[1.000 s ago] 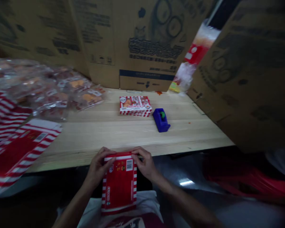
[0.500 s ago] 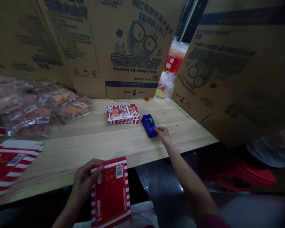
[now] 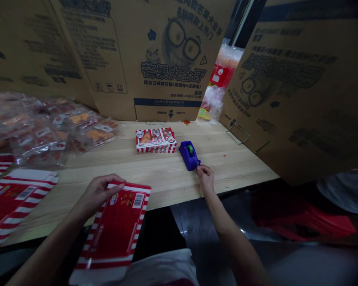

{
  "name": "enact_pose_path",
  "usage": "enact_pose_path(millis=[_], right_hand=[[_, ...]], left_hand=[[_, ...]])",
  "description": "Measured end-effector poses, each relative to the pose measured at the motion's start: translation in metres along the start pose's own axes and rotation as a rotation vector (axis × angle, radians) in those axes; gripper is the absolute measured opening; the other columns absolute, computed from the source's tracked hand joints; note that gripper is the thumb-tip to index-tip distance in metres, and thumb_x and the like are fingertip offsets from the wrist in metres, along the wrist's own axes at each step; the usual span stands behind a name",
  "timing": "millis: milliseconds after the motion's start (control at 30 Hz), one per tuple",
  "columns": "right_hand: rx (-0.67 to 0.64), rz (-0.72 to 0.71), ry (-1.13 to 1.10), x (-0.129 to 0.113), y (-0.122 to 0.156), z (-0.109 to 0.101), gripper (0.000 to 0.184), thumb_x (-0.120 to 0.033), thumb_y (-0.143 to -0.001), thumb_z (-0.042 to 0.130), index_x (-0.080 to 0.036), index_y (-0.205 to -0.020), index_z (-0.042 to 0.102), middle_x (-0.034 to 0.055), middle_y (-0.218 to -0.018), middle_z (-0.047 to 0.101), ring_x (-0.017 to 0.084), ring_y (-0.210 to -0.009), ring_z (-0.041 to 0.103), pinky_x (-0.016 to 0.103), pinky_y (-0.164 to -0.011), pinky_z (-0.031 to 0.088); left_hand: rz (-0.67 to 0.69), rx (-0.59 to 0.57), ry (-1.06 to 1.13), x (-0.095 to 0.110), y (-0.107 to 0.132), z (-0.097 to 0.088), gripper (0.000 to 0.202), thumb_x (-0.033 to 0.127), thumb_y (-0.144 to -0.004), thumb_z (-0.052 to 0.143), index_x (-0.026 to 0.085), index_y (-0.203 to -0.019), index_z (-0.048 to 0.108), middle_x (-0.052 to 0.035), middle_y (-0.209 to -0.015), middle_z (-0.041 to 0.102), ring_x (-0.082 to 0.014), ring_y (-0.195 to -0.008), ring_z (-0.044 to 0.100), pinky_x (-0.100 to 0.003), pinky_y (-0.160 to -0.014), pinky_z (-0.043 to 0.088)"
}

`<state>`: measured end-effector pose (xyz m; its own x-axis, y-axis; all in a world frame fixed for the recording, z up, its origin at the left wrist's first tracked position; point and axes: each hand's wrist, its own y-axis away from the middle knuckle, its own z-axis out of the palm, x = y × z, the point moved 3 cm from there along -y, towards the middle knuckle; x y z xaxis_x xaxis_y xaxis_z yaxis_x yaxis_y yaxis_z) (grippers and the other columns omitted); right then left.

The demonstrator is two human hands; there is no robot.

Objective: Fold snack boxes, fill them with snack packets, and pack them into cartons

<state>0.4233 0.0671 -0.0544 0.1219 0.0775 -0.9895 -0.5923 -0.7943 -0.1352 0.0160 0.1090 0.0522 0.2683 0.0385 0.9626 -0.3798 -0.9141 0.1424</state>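
Note:
My left hand (image 3: 98, 192) grips the top edge of a flat red-and-white striped carton (image 3: 116, 228) that leans over the front edge of the wooden table (image 3: 155, 174). My right hand (image 3: 205, 177) reaches out to the near end of a small blue tape dispenser (image 3: 189, 154). Its fingers are pinched together right at the dispenser's front; whatever is between them is too small to see. A closed striped snack box (image 3: 155, 140) lies just left of the dispenser.
Clear snack packets (image 3: 44, 127) are piled at the table's left. Flat striped cartons (image 3: 8, 198) lie at the near left. Large cardboard boxes (image 3: 167, 55) wall in the back and right. Red plastic stools (image 3: 310, 218) are on the floor at right.
My right hand let go of the carton, reached to the tape dispenser and drew back slightly toward me. My left hand lifted the carton onto the table edge.

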Motion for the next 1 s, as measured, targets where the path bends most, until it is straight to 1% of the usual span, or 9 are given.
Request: enact_pose_path(millis=[167,300,400,467,600,667,833,933,1000], right_hand=[[0.102,0.015,0.012,0.0,-0.003,-0.003,0.033,-0.052,-0.066,0.062,-0.02,-0.067,0.054,-0.0005,-0.072,0.05,0.016,-0.069,0.051,0.038,-0.073,0.051],[0.041,0.018,0.029,-0.014,0.008,0.001,0.034,-0.054,-0.067,0.063,-0.021,-0.064,0.052,-0.0007,-0.067,0.048,0.016,-0.066,0.047,0.039,-0.071,0.051],[-0.103,0.032,0.019,-0.034,0.028,0.021,0.036,-0.055,-0.07,0.064,-0.021,-0.065,0.056,0.0003,-0.069,0.051,0.016,-0.065,0.05,0.037,-0.069,0.053],[-0.324,0.044,0.021,-0.051,0.047,0.048,0.034,-0.051,-0.069,0.07,-0.019,-0.065,0.061,0.0017,-0.072,0.057,0.016,-0.066,0.054,0.035,-0.069,0.053],[-1.071,-0.018,0.085,-0.091,0.094,0.117,0.03,-0.046,-0.076,0.07,-0.017,-0.066,0.066,0.0027,-0.075,0.062,0.015,-0.069,0.057,0.028,-0.068,0.048],[-1.254,-0.09,0.147,-0.105,0.11,0.142,0.03,-0.045,-0.079,0.067,-0.017,-0.067,0.065,0.0017,-0.075,0.062,0.014,-0.067,0.056,0.026,-0.064,0.045],[-1.141,-0.254,0.413,-0.113,0.123,0.166,0.029,-0.036,-0.075,0.07,-0.017,-0.057,0.059,-0.0014,-0.06,0.057,0.01,-0.054,0.048,0.023,-0.051,0.034],[-1.121,-0.203,0.413,-0.107,0.126,0.166,0.029,-0.037,-0.074,0.073,-0.017,-0.058,0.06,-0.0021,-0.056,0.058,0.01,-0.052,0.049,0.023,-0.05,0.033],[-1.126,-0.082,0.308,-0.103,0.127,0.165,0.03,-0.041,-0.073,0.074,-0.016,-0.061,0.062,-0.0015,-0.058,0.06,0.011,-0.054,0.051,0.022,-0.05,0.035]], left_hand=[[-0.061,-0.301,-0.067,0.007,-0.014,0.009,0.026,0.041,-0.067,0.075,0.016,-0.073,0.071,-0.0021,-0.065,0.068,-0.0152,-0.057,0.06,-0.022,-0.054,0.047],[-0.027,-0.382,-0.113,0.002,-0.017,0.011,0.019,0.034,-0.067,0.073,0.016,-0.071,0.072,0.0002,-0.061,0.066,-0.0121,-0.054,0.056,-0.02,-0.054,0.042],[-0.022,-0.4,-0.106,-0.003,-0.017,0.012,0.016,0.032,-0.067,0.071,0.017,-0.071,0.073,0.0012,-0.059,0.065,-0.0113,-0.052,0.053,-0.019,-0.051,0.039],[-0.026,-0.416,-0.103,-0.006,-0.018,0.015,0.016,0.03,-0.065,0.071,0.016,-0.071,0.073,0.0008,-0.06,0.066,-0.012,-0.054,0.054,-0.02,-0.052,0.04],[-0.025,-0.45,-0.101,-0.009,-0.018,0.023,0.015,0.026,-0.061,0.071,0.016,-0.071,0.074,0.0005,-0.062,0.068,-0.0129,-0.057,0.056,-0.02,-0.056,0.041],[-0.022,-0.472,-0.091,-0.01,-0.016,0.027,0.015,0.026,-0.063,0.07,0.016,-0.072,0.074,0.001,-0.061,0.067,-0.0122,-0.055,0.055,-0.02,-0.055,0.041],[-0.009,-0.489,-0.08,-0.008,-0.007,0.026,0.015,0.025,-0.064,0.071,0.014,-0.073,0.075,0.0016,-0.059,0.065,-0.0108,-0.053,0.052,-0.019,-0.054,0.039],[-0.002,-0.483,-0.075,-0.004,0.0,0.021,0.013,0.024,-0.066,0.071,0.014,-0.074,0.074,0.0012,-0.062,0.066,-0.0105,-0.055,0.052,-0.019,-0.055,0.039],[0.008,-0.48,-0.072,0.001,0.004,0.018,0.013,0.024,-0.068,0.071,0.014,-0.075,0.074,0.001,-0.063,0.066,-0.0103,-0.056,0.052,-0.019,-0.055,0.038]])
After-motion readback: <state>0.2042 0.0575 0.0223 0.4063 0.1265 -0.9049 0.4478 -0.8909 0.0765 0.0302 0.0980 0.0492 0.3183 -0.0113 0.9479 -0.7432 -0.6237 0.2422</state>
